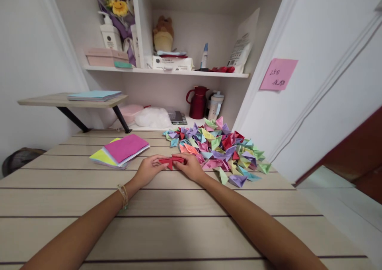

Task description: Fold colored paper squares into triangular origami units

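Both of my hands rest on the wooden table point(167, 222) and pinch a folded red paper point(170, 161) between them. My left hand point(147, 169) grips its left end with fingers curled. My right hand point(191, 167) presses down on its right end, fingers closed over the fold. A beaded bracelet point(123, 195) sits on my left wrist. Just right of my hands lies a heap of several folded paper boats point(221, 148) in pink, purple, green, red and blue.
A stack of coloured paper sheets point(121, 150), pink on top, lies left of my hands. A small side shelf point(71, 100) holds more paper. At the back stand a red jug point(197, 102), a cup point(215, 105) and shelved items. A pink note point(278, 74) sticks to the right wall.
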Demonstrator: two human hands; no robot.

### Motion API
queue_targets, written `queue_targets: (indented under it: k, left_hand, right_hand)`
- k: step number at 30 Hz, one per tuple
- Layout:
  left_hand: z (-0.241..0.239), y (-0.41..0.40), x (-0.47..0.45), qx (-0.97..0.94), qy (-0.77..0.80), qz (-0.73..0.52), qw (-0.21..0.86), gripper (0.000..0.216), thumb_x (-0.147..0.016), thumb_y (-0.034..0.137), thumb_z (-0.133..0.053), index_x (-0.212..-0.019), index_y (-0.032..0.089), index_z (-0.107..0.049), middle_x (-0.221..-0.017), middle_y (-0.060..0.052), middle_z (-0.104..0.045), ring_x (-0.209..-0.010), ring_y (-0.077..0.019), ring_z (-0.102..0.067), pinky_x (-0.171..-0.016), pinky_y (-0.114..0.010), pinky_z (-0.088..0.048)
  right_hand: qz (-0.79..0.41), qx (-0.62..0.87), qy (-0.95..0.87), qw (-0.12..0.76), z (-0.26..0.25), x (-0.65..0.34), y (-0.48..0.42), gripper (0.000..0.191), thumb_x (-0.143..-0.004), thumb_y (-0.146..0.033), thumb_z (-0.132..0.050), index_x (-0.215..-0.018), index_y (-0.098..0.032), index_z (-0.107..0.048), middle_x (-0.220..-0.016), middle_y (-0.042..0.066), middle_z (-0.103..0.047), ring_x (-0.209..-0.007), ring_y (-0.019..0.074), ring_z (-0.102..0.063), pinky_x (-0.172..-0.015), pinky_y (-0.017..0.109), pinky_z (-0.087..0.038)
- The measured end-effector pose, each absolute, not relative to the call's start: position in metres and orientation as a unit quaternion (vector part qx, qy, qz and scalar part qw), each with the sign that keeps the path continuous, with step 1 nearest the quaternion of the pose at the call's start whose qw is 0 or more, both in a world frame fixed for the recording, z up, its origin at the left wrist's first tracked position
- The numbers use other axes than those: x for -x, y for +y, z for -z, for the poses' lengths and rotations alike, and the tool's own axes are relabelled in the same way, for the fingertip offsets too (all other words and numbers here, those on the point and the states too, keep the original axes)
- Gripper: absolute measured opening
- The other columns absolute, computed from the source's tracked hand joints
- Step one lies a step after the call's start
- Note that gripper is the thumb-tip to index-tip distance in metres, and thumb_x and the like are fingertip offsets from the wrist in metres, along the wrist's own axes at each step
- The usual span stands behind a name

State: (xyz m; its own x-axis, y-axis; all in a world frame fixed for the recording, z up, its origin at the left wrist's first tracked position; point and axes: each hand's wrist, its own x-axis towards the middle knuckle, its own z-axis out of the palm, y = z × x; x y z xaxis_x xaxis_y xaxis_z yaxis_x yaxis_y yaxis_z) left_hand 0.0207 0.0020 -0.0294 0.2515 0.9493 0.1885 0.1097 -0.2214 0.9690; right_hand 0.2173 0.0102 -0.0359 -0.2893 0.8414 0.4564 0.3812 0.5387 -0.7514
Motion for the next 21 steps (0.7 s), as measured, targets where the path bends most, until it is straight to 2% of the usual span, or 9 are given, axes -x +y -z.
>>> queue_targets:
  k: [4, 7, 12, 14, 17, 21]
  left_hand:
    - [0.027, -0.002, -0.022, -0.654, 0.406, -0.461, 0.441, 0.026, -0.067, 0.037, -0.070, -0.081, 0.016, -0.065, -0.074, -0.006, -0.070, -0.068, -0.0187, -0.065, -0.068, -0.029, -0.050]
    - [0.025, -0.005, -0.022, -0.649, 0.401, -0.462, 0.453, 0.027, -0.067, 0.038, -0.069, -0.081, 0.015, -0.063, -0.066, -0.005, -0.069, -0.063, -0.0170, -0.064, -0.064, -0.028, -0.049]
    - [0.026, -0.005, -0.019, -0.630, 0.390, -0.445, 0.503, 0.034, -0.069, 0.039, -0.068, -0.086, 0.011, -0.059, -0.060, -0.006, -0.067, -0.053, -0.0146, -0.062, -0.057, -0.027, -0.048]
    - [0.027, -0.004, -0.018, -0.630, 0.392, -0.438, 0.508, 0.035, -0.070, 0.040, -0.067, -0.087, 0.011, -0.059, -0.059, -0.006, -0.067, -0.051, -0.0140, -0.061, -0.055, -0.026, -0.048]
    - [0.027, -0.005, -0.016, -0.632, 0.378, -0.436, 0.517, 0.035, -0.071, 0.039, -0.066, -0.091, 0.011, -0.058, -0.070, -0.009, -0.069, -0.057, -0.0145, -0.063, -0.059, -0.026, -0.048]
    - [0.027, -0.007, -0.018, -0.639, 0.356, -0.445, 0.516, 0.034, -0.070, 0.034, -0.068, -0.094, 0.011, -0.059, -0.085, -0.009, -0.069, -0.070, -0.0152, -0.065, -0.070, -0.028, -0.049]
  right_hand:
    - [-0.242, 0.387, -0.787, 0.415, 0.032, -0.216, 0.005, 0.026, -0.082, -0.030, -0.053, -0.097, -0.018, -0.070, -0.075, 0.004, -0.069, -0.062, 0.0140, -0.056, -0.059, 0.024, -0.042]
    - [-0.266, 0.383, -0.783, 0.411, 0.034, -0.216, 0.003, 0.029, -0.084, -0.035, -0.050, -0.095, -0.018, -0.071, -0.062, 0.001, -0.066, -0.050, 0.0116, -0.052, -0.050, 0.022, -0.039]
    - [-0.311, 0.379, -0.768, 0.411, 0.038, -0.217, 0.000, 0.035, -0.082, -0.042, -0.052, -0.099, -0.018, -0.069, -0.066, 0.002, -0.068, -0.046, 0.0107, -0.052, -0.048, 0.022, -0.041]
    - [-0.297, 0.379, -0.777, 0.406, 0.037, -0.218, -0.003, 0.037, -0.081, -0.045, -0.053, -0.101, -0.018, -0.069, -0.074, 0.004, -0.070, -0.049, 0.0111, -0.053, -0.050, 0.022, -0.042]
    - [-0.244, 0.391, -0.788, 0.408, 0.034, -0.217, -0.007, 0.039, -0.078, -0.048, -0.056, -0.103, -0.020, -0.069, -0.089, 0.006, -0.071, -0.059, 0.0132, -0.058, -0.057, 0.024, -0.044]
    - [-0.200, 0.402, -0.798, 0.402, 0.032, -0.214, -0.010, 0.035, -0.085, -0.046, -0.048, -0.101, -0.023, -0.069, -0.095, 0.005, -0.071, -0.070, 0.0160, -0.061, -0.065, 0.026, -0.045]
